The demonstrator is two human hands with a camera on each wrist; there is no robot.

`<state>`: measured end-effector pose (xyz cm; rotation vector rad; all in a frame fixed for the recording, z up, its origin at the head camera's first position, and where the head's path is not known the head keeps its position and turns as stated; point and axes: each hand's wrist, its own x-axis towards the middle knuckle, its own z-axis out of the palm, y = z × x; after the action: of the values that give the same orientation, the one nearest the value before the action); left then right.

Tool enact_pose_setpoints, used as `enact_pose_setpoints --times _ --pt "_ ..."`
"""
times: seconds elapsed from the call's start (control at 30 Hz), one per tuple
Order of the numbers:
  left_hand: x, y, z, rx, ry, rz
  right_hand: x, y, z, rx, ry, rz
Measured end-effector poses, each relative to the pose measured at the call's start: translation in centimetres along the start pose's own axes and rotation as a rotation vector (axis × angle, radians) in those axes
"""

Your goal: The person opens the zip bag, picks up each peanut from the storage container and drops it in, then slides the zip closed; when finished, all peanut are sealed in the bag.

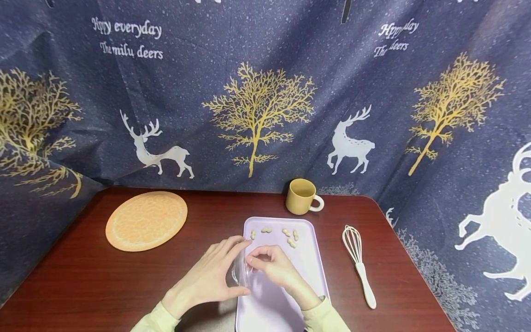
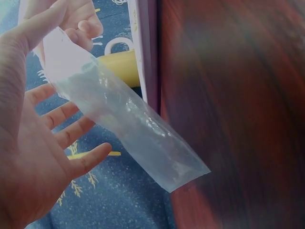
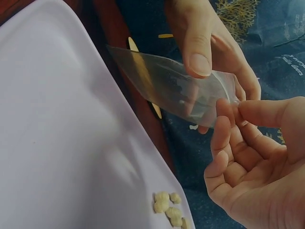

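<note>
A clear plastic bag [image 1: 242,273] [image 2: 138,124] hangs between the two hands above the left edge of the lilac tray [image 1: 308,258]. My right hand [image 1: 279,269] [image 3: 267,162] pinches the edge at one end of the bag between thumb and fingertip. Around that same end, my left hand [image 1: 211,275] [image 2: 43,143] is spread, its thumb and fingers apart on either side of the film. The left thumb lies over the bag in the right wrist view. Several peanuts [image 1: 267,230] [image 3: 162,202] lie at the tray's far end.
A mustard mug [image 1: 299,199] with a white handle stands behind the tray. To the right lies a white whisk [image 1: 362,272]. An orange round mat [image 1: 147,221] is at the back left of the brown table [image 1: 83,276], before a blue patterned cloth [image 1: 199,152].
</note>
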<state>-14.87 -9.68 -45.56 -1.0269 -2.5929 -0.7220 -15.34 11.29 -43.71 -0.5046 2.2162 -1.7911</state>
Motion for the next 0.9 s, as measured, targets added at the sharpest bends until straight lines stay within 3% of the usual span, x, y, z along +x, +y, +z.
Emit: enact_pose_setpoints --times 0.53,0.9 --pt "-0.24 0.00 0.40 0.040 -0.051 -0.005 -0.06 0.13 0.24 -0.014 0.001 0.013" --pt "-0.12 0.13 0.25 0.000 -0.021 -0.004 0.09 0.78 0.32 -0.072 0.022 -0.002"
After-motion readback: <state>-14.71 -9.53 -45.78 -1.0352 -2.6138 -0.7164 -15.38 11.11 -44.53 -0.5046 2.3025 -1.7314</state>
